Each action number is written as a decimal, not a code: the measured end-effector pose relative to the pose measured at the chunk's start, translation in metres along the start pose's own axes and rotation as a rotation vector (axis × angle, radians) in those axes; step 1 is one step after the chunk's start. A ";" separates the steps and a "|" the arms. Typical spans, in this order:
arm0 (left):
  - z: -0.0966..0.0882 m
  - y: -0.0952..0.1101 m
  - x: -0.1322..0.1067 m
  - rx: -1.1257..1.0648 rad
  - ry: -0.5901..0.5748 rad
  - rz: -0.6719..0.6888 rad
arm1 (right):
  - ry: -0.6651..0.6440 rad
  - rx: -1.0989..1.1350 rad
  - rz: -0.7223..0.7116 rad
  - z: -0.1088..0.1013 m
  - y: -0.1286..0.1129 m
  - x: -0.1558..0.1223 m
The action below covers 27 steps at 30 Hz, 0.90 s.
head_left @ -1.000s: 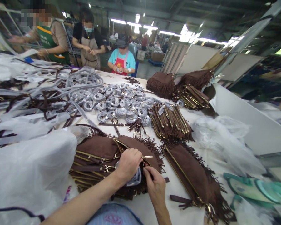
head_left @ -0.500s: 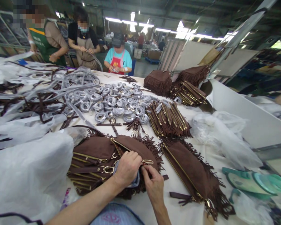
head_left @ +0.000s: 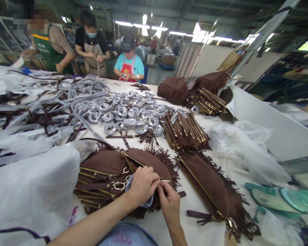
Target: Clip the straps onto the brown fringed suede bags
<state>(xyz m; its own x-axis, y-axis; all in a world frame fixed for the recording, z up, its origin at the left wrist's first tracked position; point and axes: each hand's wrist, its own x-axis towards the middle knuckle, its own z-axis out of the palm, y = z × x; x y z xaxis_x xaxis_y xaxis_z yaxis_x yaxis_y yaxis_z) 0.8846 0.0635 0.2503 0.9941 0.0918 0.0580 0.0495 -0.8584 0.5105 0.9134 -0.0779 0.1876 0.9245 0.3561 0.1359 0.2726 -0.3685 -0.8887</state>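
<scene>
Sitting on the desk (head_left: 201,235), 8 o'clock: white plastic (head_left: 36,191), insides hidden; a bump could slide it.
Brown bag (head_left: 151,159), 6 o'clock: mouth unzipped; can't see what's inside.
Left hand (head_left: 143,184): grip closed on the brown bag's edge.
Right hand (head_left: 169,198): grip pinched, held thing hidden.
Gold pull (head_left: 165,181): could jam if tugged crooked.

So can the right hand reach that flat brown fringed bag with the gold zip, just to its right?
Probably yes: the right hand is close to the flat brown fringed bag, with mostly white tabletop between. It's busy at another brown bag, though.
</scene>
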 end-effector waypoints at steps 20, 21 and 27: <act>0.014 -0.002 -0.001 -0.419 -0.052 0.014 | -0.115 0.613 0.017 -0.030 0.008 -0.023; 0.014 -0.002 -0.001 -0.439 -0.056 -0.005 | -0.121 0.646 0.004 -0.030 0.008 -0.023; 0.011 -0.004 -0.001 -0.681 -0.125 -0.051 | 0.026 0.466 0.021 -0.030 0.010 -0.016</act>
<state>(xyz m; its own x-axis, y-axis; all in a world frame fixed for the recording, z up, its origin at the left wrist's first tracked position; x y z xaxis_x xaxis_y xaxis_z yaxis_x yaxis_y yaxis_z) 0.8848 0.0606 0.2386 0.9979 0.0294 -0.0585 0.0650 -0.3431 0.9370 0.9095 -0.1126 0.1894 0.9364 0.3292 0.1212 0.1102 0.0518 -0.9926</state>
